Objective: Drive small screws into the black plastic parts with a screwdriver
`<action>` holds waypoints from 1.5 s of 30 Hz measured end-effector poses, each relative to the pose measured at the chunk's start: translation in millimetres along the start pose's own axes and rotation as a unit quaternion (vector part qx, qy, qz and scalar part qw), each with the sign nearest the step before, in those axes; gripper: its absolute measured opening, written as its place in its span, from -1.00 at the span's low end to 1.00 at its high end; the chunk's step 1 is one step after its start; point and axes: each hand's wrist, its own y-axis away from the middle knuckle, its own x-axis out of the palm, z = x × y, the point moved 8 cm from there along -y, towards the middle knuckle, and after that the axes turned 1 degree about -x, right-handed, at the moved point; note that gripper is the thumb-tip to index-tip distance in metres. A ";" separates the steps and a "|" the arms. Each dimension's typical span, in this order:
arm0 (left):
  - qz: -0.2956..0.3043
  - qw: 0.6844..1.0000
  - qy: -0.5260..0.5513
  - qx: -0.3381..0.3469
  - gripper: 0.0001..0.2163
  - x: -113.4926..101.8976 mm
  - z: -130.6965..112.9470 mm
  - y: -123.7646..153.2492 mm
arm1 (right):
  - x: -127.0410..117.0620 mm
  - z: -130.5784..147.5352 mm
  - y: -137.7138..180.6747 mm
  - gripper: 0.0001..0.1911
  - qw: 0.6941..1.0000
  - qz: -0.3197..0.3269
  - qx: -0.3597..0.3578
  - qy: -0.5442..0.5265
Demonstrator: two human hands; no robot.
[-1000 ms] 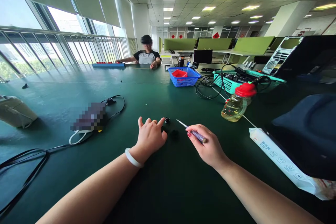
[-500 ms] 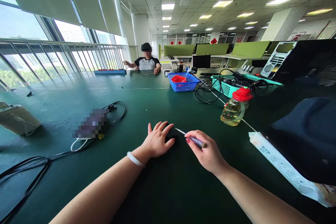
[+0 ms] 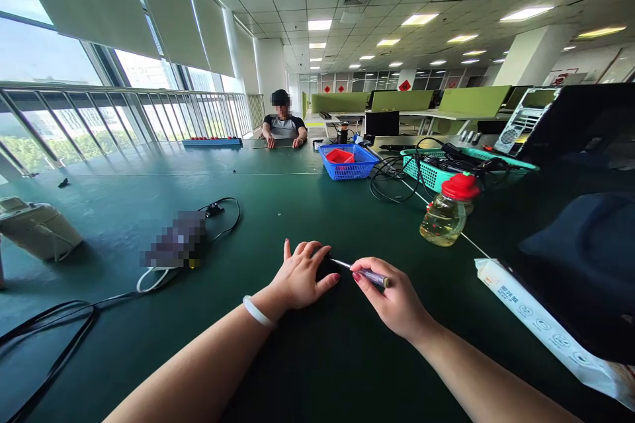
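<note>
My left hand [image 3: 300, 277], with a white band on its wrist, rests palm down on the dark green tabletop [image 3: 327, 357]. Its fingers are spread, and no held thing shows; what lies under the palm is hidden. To its right, my right hand [image 3: 391, 294] grips a small screwdriver [image 3: 370, 274] between thumb and fingers. The tool has a thin silver shaft and a purplish handle with a brass-coloured end. It is held nearly level, its tip pointing left, close to my left index finger. Whether the tip touches anything is unclear.
A red-capped bottle [image 3: 449, 211] and a white wipes-like packet [image 3: 540, 324] are on the right. Farther back are a blue basket [image 3: 350, 170] and a green basket [image 3: 431, 175] with cables. A blurred device [image 3: 176, 238] lies left. Another person [image 3: 282, 125] sits opposite.
My left hand has shifted slightly right, and the screwdriver's tip now sits closer to its fingers. The view has tilted up a little. The person opposite has lowered one hand to the table.
</note>
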 end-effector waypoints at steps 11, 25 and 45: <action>0.002 1.000 0.023 0.008 -0.36 3.3 -0.9 0.5 | 2.0 -4.5 1.8 -0.87 1.000 0.013 0.012 -0.007; 0.020 1.000 0.019 -0.015 -0.32 11.8 6.8 1.7 | 3.6 -4.3 1.6 -0.85 1.000 0.021 0.022 -0.003; 0.017 0.986 0.109 0.126 -0.67 4.2 -15.7 2.0 | -18.9 18.4 5.1 -0.87 0.995 -0.070 -0.066 -0.041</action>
